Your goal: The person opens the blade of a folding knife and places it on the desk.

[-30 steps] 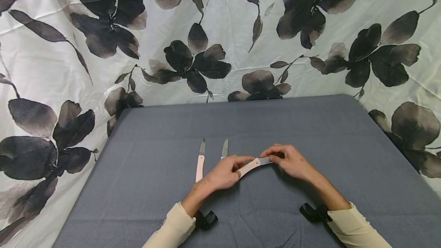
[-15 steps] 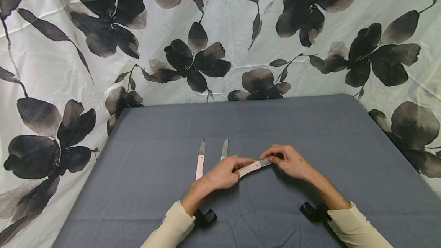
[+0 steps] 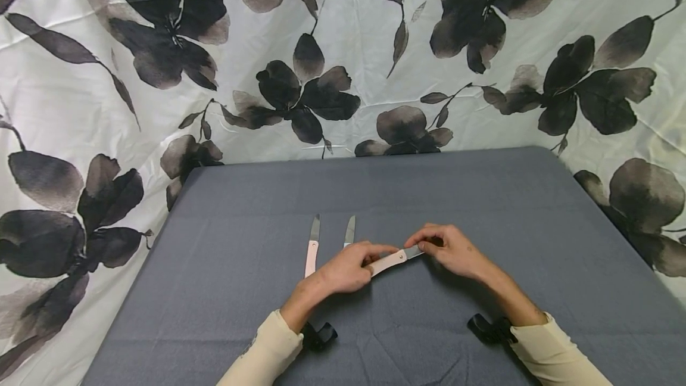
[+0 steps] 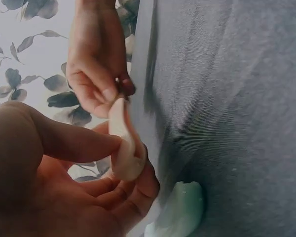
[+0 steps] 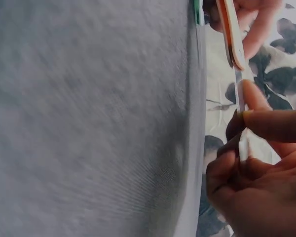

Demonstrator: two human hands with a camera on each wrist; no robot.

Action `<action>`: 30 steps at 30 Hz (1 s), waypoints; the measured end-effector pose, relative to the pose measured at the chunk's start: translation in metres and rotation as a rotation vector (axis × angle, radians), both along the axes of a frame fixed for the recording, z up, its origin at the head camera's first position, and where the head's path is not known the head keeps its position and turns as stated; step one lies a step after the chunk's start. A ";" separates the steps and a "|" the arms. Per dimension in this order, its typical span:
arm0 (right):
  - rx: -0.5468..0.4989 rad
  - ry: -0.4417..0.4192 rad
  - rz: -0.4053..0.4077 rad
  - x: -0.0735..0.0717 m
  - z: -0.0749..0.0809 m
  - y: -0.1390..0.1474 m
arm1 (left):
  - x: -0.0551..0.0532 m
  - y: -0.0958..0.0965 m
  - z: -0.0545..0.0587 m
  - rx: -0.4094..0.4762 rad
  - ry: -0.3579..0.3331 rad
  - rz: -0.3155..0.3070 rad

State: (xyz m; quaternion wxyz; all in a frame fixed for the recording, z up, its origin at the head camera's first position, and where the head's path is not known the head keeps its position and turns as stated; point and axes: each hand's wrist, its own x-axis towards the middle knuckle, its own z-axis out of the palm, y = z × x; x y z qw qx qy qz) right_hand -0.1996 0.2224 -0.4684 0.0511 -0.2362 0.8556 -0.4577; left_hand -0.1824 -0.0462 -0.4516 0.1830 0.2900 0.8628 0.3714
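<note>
A folding knife [image 3: 388,262] with a pale pink handle is held just above the table, its blade swung out. My left hand [image 3: 348,268] grips the handle between thumb and fingers. On the other end, my right hand [image 3: 450,250] pinches the blade [image 5: 239,91], covering its tip. A second pink-handled folding knife [image 3: 312,252] lies unfolded to the left, its handle end hidden by my left arm. Between it and the held knife lies a third knife [image 3: 350,232], mostly behind my left hand. The left wrist view shows a mint-green handle [image 4: 185,210] on the table.
A grey cloth [image 3: 257,195] covers the table, creased near the front. Behind and beside it hangs a white curtain [image 3: 375,28] with dark flowers. Black straps [image 3: 320,337] sit on both wrists.
Both hands keep their hold on the knife. Its handle has tipped very slightly flatter since a second ago; the two knives on the table have stayed put.
</note>
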 end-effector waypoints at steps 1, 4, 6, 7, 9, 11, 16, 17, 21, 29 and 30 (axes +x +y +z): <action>-0.019 -0.014 -0.008 -0.001 0.001 0.001 | 0.000 0.000 0.000 0.016 -0.007 0.004; -0.095 -0.073 -0.031 -0.003 0.003 0.004 | 0.000 0.000 -0.001 0.071 -0.039 0.025; -0.142 -0.112 -0.049 -0.005 0.005 0.004 | 0.001 0.001 -0.003 0.107 -0.056 0.047; -0.169 -0.130 -0.056 -0.006 0.005 0.004 | 0.001 0.002 -0.004 0.125 -0.064 0.058; -0.238 -0.170 -0.072 -0.008 0.006 0.003 | 0.003 0.005 -0.005 0.165 -0.081 0.076; -0.316 -0.209 -0.097 -0.010 0.006 0.002 | 0.004 0.009 -0.006 0.209 -0.090 0.087; -0.476 -0.251 -0.134 -0.015 0.004 -0.001 | 0.009 0.020 -0.007 0.292 -0.120 0.108; -0.488 -0.250 -0.143 -0.016 0.004 -0.002 | 0.010 0.022 -0.008 0.298 -0.124 0.114; -0.513 -0.252 -0.196 -0.020 0.003 -0.007 | 0.013 0.030 -0.010 0.303 -0.110 0.121; -0.451 -0.258 -0.307 -0.025 0.000 -0.013 | 0.015 0.041 -0.015 0.224 -0.030 0.141; -0.438 -0.260 -0.316 -0.026 0.000 -0.014 | 0.016 0.042 -0.015 0.208 -0.020 0.147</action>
